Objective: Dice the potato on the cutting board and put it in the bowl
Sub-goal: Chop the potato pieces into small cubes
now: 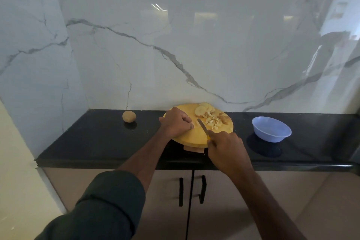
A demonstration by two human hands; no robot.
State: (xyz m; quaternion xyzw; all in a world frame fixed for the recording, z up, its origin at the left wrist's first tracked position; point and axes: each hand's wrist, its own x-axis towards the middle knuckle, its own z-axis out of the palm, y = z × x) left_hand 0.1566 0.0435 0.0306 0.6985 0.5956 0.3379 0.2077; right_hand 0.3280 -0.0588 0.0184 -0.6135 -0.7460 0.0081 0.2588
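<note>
While the right hand (226, 147) grips a knife (202, 126), the curled left hand (177, 122) rests on the cutting board (194, 136) atop black counter (93, 138).

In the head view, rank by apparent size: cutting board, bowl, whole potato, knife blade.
1. cutting board
2. bowl
3 and 4. whole potato and knife blade: too alike to rank; the blade is longer but thin.
</note>
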